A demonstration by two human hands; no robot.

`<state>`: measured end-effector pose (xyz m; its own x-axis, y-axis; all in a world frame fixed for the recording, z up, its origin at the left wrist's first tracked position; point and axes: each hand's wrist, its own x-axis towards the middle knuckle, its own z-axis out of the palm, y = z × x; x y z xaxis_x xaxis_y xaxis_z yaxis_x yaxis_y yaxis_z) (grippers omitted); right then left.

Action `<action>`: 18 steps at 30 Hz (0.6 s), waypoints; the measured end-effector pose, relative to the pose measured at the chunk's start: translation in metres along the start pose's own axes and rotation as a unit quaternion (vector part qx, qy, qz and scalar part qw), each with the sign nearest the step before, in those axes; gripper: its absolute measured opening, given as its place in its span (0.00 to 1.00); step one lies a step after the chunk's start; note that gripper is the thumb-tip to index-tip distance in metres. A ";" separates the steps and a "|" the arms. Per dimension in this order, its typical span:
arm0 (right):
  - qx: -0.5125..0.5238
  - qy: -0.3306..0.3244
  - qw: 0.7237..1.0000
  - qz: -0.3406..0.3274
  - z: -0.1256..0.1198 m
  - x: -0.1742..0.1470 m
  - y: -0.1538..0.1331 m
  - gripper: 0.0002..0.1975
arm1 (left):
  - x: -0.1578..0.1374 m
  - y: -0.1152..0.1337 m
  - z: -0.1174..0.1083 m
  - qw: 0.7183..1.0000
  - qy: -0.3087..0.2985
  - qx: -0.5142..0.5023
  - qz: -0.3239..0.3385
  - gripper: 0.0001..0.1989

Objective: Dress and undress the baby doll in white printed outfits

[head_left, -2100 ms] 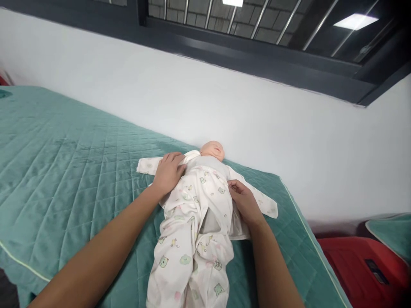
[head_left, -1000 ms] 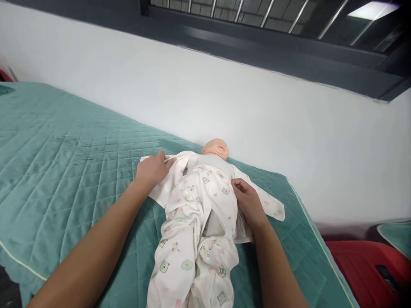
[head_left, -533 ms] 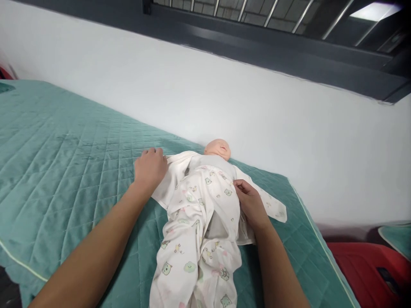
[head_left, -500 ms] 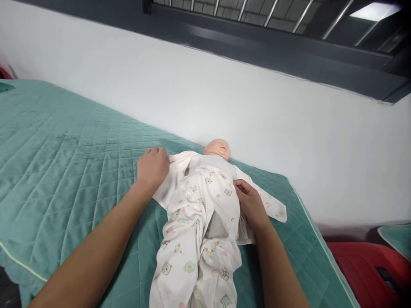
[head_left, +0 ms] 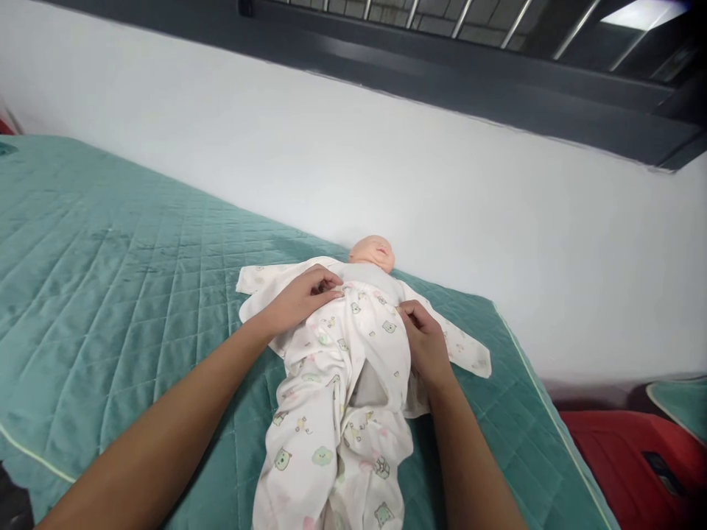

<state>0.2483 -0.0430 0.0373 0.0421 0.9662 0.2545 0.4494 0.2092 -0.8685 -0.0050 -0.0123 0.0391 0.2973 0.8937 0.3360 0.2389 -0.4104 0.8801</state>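
A baby doll lies on its back, its head (head_left: 371, 252) toward the wall. It wears a white patterned long-sleeved top (head_left: 467, 350), open at the front with both sleeves spread, and white patterned baby pants (head_left: 301, 442) pulled high over the belly. With fingers closed, my left hand (head_left: 309, 294) pinches the waistband of the pants near the middle. On the other side, my right hand (head_left: 425, 340) has its thumb and fingers closed on the upper side edge of the pants. The fabric between the fingertips is partly hidden in both hands.
Under the doll spreads a green quilted cover (head_left: 149, 294) with a pale piped edge. A white wall (head_left: 442, 213) rises right behind the doll's head, below a dark window frame (head_left: 420, 73) with metal bars. At the lower right stands a red plastic object (head_left: 635, 460).
My left hand has moved right, from the top's left-side sleeve to the waistband of the pants. That sleeve now lies uncovered. My right hand stays at the side of the pants.
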 end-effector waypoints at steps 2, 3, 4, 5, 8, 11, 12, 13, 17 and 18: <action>0.004 0.036 0.999 -0.025 0.003 0.001 0.000 0.11 | 0.001 0.000 0.001 1.000 -0.004 -0.022 -0.015 0.13; 0.006 0.042 0.999 -0.029 0.005 0.001 -0.001 0.10 | 0.001 0.000 0.002 0.999 -0.005 -0.030 -0.028 0.13; 0.011 0.037 0.999 -0.026 0.005 0.001 -0.001 0.10 | 0.002 0.000 0.002 0.999 -0.007 -0.034 -0.041 0.12; 0.017 0.027 0.999 -0.019 0.005 0.001 -0.001 0.10 | 0.003 0.001 0.002 0.998 -0.008 -0.034 -0.053 0.12; 0.030 -0.001 0.999 0.009 0.004 0.001 -0.001 0.11 | 0.005 0.004 0.002 0.997 -0.012 -0.029 -0.076 0.12; 0.015 -0.007 0.999 0.027 0.002 0.001 0.001 0.12 | 0.007 0.006 0.001 0.994 -0.008 -0.030 -0.103 0.13; 0.009 -0.009 1.000 0.029 0.002 0.002 0.002 0.13 | 0.008 0.006 0.000 0.994 -0.010 -0.029 -0.106 0.13; 0.002 -0.009 1.000 0.029 0.001 0.003 0.003 0.13 | 0.008 0.005 -0.001 0.994 -0.018 -0.026 -0.103 0.13; -0.022 0.015 0.999 0.035 0.002 0.008 0.008 0.14 | 0.007 0.000 -0.002 0.997 -0.054 -0.018 -0.058 0.14; -0.028 0.021 0.999 0.035 0.002 0.009 0.009 0.15 | 0.007 -0.001 -0.001 0.998 -0.048 -0.013 -0.038 0.14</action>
<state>0.2507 -0.0322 0.0304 0.1125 0.9708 0.2119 0.4926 0.1307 -0.8604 -0.0043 -0.0052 0.0407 0.3666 0.8999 0.2362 0.2407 -0.3370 0.9102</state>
